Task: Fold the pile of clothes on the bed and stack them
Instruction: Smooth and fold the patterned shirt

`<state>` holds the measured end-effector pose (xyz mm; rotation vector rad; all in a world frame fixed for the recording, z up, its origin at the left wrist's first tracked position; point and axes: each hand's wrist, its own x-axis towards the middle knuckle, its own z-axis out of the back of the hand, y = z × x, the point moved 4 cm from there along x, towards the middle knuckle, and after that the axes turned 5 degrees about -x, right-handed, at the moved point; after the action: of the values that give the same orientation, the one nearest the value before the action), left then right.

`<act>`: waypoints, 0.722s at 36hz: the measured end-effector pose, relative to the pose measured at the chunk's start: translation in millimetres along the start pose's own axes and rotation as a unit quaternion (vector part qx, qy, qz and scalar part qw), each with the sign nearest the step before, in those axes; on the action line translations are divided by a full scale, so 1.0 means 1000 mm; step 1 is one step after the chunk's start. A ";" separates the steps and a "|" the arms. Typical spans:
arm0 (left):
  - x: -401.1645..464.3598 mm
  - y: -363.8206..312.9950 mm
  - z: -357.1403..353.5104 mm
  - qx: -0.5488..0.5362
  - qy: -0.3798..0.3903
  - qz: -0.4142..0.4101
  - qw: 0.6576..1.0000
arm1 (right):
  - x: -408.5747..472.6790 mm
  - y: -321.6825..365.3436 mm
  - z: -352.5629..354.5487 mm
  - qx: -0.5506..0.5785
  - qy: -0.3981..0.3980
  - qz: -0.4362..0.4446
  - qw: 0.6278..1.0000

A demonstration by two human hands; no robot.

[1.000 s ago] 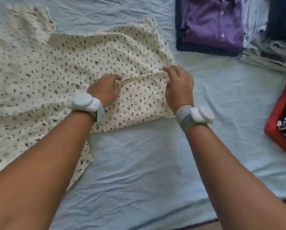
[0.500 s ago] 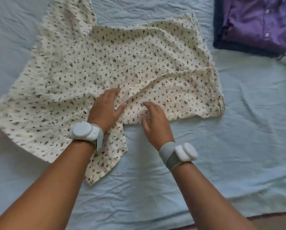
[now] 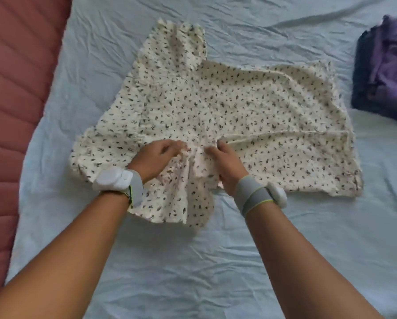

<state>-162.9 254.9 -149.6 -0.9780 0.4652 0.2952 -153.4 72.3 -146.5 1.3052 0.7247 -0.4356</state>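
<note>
Clearly soft and light, the cream cotton garment with small dark leaf print (image 3: 227, 111) lies spread on the pale blue bedsheet (image 3: 215, 261), roughly in the middle of the bed, its cloth rippled and creased where it has bunched. I judge it will drape and slide rather than hold any shape, so it wants taking by its edges or seams, not by the middle of the panel.

Both hands are at the near edge, close together. The left hand (image 3: 156, 157) has its fingers curled down into a gathered ridge of fabric, pinching it; the right hand (image 3: 225, 166) lies just beside it, fingers bent and pressing or gripping the same bunched stretch, though how firmly I cannot tell. A loose flap hangs toward the person between the two wrists.

The garment's long axis runs left to right across the view, with a narrower ruffled part pointing away toward the far side. Well apart, at the right edge, sits a folded purple shirt on a dark navy garment (image 3: 388, 72), which looks like the stack.
</note>
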 end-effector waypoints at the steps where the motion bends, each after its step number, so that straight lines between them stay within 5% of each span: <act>1: 0.000 0.005 0.011 -0.057 -0.003 0.023 0.998 | 0.005 0.011 -0.006 0.101 0.020 -0.031 0.994; 4: 0.000 0.011 0.030 -0.193 -0.063 0.078 0.976 | 0.014 0.036 -0.013 0.420 0.032 -0.070 0.904; 7: -0.003 0.023 0.050 -0.248 -0.115 0.130 0.953 | 0.020 0.047 -0.020 0.522 0.024 -0.026 0.852; 12: -0.016 0.033 0.070 -0.215 -0.119 0.096 0.964 | 0.024 0.023 -0.040 0.367 0.005 -0.045 0.929; 16: -0.023 0.046 0.079 -0.002 -0.061 0.067 0.996 | 0.023 0.005 -0.059 0.251 0.018 -0.042 0.967; 23: -0.019 0.055 0.105 0.086 -0.241 0.013 0.967 | 0.028 -0.027 -0.058 0.155 -0.037 0.010 0.987; 26: -0.017 0.067 0.108 0.115 -0.278 0.054 0.952 | 0.031 -0.026 -0.059 0.116 -0.063 0.014 0.991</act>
<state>-180.6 381.6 -138.1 -0.6053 0.0337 0.5822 -162.6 127.1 -191.9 1.4889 0.5608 -0.5891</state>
